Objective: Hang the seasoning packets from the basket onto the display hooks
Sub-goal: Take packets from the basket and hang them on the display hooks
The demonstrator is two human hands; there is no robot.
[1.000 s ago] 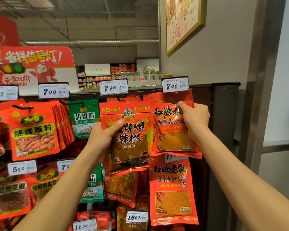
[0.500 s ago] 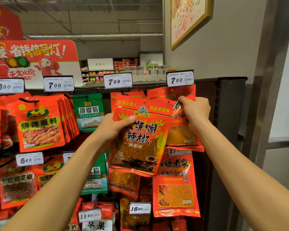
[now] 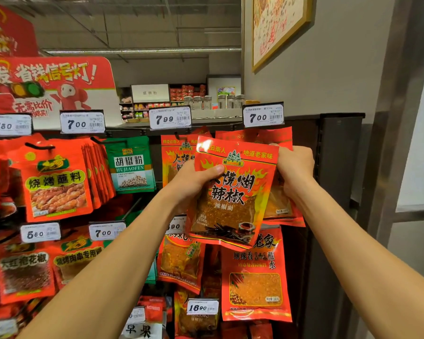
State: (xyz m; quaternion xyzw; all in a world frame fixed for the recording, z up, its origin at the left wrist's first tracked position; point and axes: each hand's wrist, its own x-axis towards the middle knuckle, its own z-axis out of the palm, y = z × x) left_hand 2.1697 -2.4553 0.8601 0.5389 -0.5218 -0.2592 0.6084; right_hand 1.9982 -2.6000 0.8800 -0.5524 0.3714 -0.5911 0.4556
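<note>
One chili packet [image 3: 230,192] in hand, not yet hung: red pouch with flame print, tilted slightly, held in front of the rack between the 7.99 price tag [image 3: 170,117] and the right-hand 7.00 price tag [image 3: 263,116]. Left hand [image 3: 194,184] grasps its left edge, thumb laid across the front. Right hand [image 3: 295,167] is clenched at the packet's upper right corner; whether it grips this packet, the hanging red packets [image 3: 283,206] directly behind it, or both cannot be told. Matching flame-print packets [image 3: 175,157] already hang under the 7.99 tag, just behind and left of the held one, so that hook is judged the destination. Other stock present: green pepper-powder packets [image 3: 130,165] to the left, barbecue seasoning packets [image 3: 56,182] further left, a red dipping-powder packet [image 3: 256,277] on the row below. Hooks mostly full, suggesting the hanging is well advanced. Basket not in view; remaining count unknown. Left to do for this item: find the hole in its top edge, thread it onto the hook, release.
</note>
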